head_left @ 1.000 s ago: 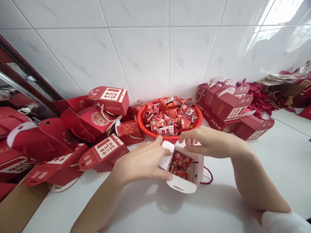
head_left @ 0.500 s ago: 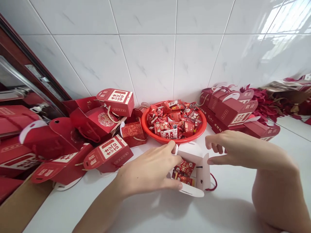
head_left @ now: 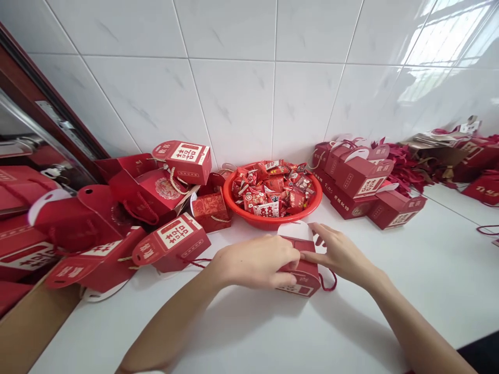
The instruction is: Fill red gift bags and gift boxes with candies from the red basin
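A small red candy gift box [head_left: 307,275] stands on the white counter in front of me, with its side flaps folded in over the top and a white-lined end flap upright at the back. My left hand [head_left: 253,262] grips its left side, fingers bent over the top and thumb against the front. From the right, my right hand [head_left: 345,254] holds the box, thumb on the folded top and fingers behind the edge. Dark red cord handles stick out at both sides. The closed flaps hide what is inside.
Just behind the box is a red plastic basket [head_left: 268,222] full of red-wrapped candies [head_left: 275,189]. Several red gift boxes [head_left: 177,241] crowd the left side. More stacked boxes [head_left: 358,179] stand at the right, near dark red ribbons [head_left: 409,166]. A tiled wall [head_left: 234,104] rises behind.
The box stood open with candy packets showing; its side flaps are now folded over the top. My right hand has moved in from the right onto the box.
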The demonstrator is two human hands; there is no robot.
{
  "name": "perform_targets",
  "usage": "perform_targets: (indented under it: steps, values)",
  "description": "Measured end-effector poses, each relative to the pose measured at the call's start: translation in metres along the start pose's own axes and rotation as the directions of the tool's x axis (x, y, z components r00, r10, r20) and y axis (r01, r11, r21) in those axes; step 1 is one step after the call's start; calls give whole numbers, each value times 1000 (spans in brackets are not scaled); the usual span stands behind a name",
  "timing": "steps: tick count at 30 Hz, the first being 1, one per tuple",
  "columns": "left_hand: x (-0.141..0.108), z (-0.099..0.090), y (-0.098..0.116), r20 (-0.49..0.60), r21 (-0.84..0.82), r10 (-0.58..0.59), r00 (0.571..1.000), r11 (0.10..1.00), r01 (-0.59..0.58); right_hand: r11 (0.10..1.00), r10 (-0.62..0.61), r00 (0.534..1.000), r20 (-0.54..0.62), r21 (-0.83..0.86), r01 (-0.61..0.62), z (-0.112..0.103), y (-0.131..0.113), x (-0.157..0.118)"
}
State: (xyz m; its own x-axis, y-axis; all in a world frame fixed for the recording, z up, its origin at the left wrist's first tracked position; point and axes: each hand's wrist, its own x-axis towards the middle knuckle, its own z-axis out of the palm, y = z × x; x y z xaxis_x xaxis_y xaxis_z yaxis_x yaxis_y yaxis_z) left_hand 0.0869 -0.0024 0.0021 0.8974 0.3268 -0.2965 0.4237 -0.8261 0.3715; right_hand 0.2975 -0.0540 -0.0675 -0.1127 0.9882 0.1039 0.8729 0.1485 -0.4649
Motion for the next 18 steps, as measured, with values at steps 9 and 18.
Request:
perform_targets:
  steps: [9,18]
  values:
    - [2,5,-3,-164,81,-325,932,937,341,899,-210,964,-162,357,256,9,22,-11]
    - [6,4,-9,-59,-94,-205,977,975,199,829,-356,917,-181,392,399,14,36,-17]
